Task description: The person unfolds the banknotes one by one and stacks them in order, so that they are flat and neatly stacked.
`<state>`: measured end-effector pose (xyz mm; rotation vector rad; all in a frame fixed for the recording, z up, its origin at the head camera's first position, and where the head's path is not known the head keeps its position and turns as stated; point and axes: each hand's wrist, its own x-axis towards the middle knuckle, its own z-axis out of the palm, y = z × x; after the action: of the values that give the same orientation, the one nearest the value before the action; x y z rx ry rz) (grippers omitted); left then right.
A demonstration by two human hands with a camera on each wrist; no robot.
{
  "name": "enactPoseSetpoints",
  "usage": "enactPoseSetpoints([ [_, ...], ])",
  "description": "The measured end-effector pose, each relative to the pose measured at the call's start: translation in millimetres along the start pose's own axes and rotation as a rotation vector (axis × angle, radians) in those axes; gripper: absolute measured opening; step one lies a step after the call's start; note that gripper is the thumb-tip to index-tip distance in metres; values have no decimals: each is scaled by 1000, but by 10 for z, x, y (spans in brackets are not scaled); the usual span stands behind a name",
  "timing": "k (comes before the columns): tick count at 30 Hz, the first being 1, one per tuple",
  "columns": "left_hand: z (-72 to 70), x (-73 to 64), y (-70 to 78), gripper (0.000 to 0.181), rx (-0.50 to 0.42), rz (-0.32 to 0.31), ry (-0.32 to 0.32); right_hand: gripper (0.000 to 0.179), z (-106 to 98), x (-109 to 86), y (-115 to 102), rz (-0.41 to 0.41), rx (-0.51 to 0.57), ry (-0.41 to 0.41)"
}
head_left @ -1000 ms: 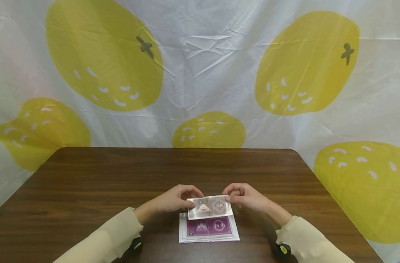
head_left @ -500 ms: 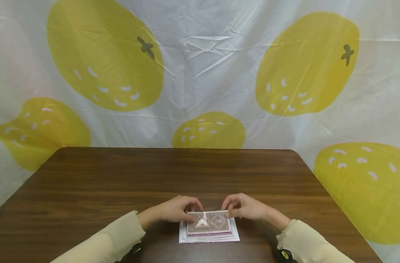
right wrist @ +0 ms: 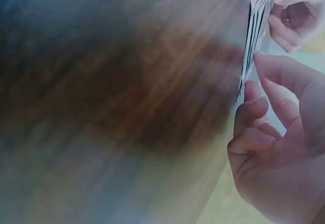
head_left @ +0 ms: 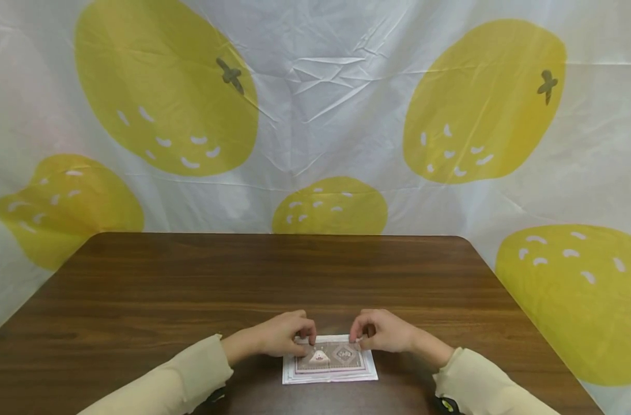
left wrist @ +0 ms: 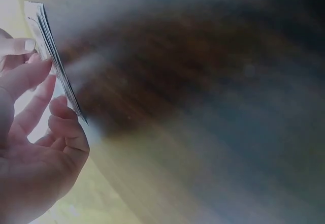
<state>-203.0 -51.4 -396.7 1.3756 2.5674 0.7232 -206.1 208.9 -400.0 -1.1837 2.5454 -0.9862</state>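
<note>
A grey-brown play banknote (head_left: 332, 358) lies face up over a neat stack of larger paper notes (head_left: 329, 378) near the table's front. At its far left corner my left hand (head_left: 284, 334) pinches it between thumb and bent fingers. My right hand (head_left: 391, 331) pinches the far right corner the same way. In the left wrist view the stack (left wrist: 53, 56) shows edge-on as several thin layers beside the fingertips. The right wrist view shows the stack's layered edge (right wrist: 251, 41) too, with a fingertip against it and the other fingers curled.
The stack lies on a dark brown wooden table (head_left: 242, 276) with rounded far corners. Behind it hangs a white cloth (head_left: 325, 144) printed with yellow fruit. Pale yellow sleeves (head_left: 185, 369) cover both forearms.
Both hands have brought the grey-brown banknote down and toward me from above the stack. It now lies flat over the purple note, which it almost wholly covers.
</note>
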Motion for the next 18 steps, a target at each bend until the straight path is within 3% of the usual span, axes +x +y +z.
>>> enactPoseSetpoints([
  [7, -15, -38, 36, 26, -26, -76, -43, 22, 3, -18, -25, -8, -64, -42],
  [10, -35, -47, 42, 27, -25, -77, -46, 23, 0, -13, -23, -3, -77, -48],
  [15, -80, -63, 9, 26, -45, -52, -31, 16, -67, -30, -8, 14, 22, -21],
  [18, -157, -86, -51, 25, -69, -35, 14, 14, -172, -57, 14, 45, 114, 34],
])
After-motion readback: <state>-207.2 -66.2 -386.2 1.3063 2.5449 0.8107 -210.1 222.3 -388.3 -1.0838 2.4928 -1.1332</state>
